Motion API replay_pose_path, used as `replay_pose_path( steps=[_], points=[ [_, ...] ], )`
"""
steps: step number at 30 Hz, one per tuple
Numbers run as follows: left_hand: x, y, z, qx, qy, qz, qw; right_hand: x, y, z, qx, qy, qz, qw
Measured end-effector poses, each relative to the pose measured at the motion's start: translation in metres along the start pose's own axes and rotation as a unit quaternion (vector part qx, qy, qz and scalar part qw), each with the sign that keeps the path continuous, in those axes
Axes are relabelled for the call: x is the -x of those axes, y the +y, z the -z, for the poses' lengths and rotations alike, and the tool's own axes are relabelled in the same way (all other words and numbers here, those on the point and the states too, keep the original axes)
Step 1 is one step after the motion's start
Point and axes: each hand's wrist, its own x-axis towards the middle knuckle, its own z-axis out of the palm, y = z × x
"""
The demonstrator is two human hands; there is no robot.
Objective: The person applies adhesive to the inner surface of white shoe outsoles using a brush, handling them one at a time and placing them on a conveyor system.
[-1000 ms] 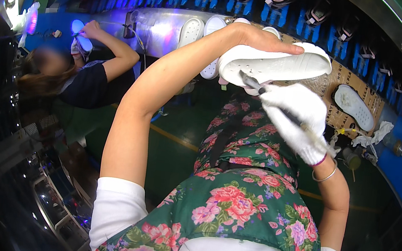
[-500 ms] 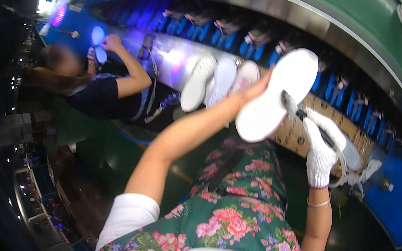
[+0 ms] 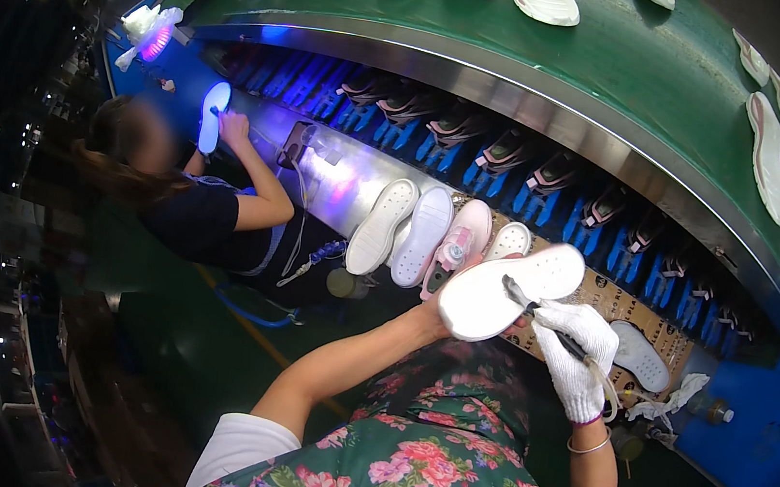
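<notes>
My bare left hand (image 3: pixel 436 318) grips a white shoe sole (image 3: pixel 478 305) from its left side and underneath, its flat face turned up. Most of those fingers are hidden behind the sole. In a white knit glove, my right hand (image 3: pixel 579 354) is closed around a dark-handled brush (image 3: pixel 571 343) with a pale tube trailing from it. The bristle end rests on or just over the sole near its middle. Just beyond lie a white sole (image 3: pixel 382 228), a pale lilac sole (image 3: pixel 423 238), a pink shoe (image 3: pixel 461 243) and another small white sole (image 3: pixel 511 241).
A green conveyor (image 3: pixel 625 73) with a metal edge carries several white soles. Below it runs a row of dark shoe uppers on blue holders (image 3: pixel 537 198). A grey sole (image 3: pixel 639 358) lies on cardboard at right, beside a bottle (image 3: pixel 712 410). A co-worker (image 3: pixel 209 212) works at left.
The view has shifted, showing more conveyor. The sole is turned closer to sideways and sits lower in view. My right hand has moved with the brush toward the sole's near-left part.
</notes>
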Motion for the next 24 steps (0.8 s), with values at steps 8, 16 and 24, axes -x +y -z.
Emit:
replay_pose_path(
  steps=[8, 16, 24],
  points=[
    [0.017, -0.025, -0.011, -0.053, 0.048, -0.071, 0.995, 0.000, -0.024, -0.007, -0.012, 0.099, 0.024, 0.995],
    [-0.011, -0.051, -0.022, -0.027, 0.084, -0.116, 0.989, -0.016, -0.029, 0.000, -0.004, 0.143, 0.089, 0.986],
    [-0.006, -0.071, -0.008, -0.008, -0.015, -0.091, 0.996, -0.006, -0.025, -0.006, 0.056, 0.127, 0.078, 0.987]
  ],
)
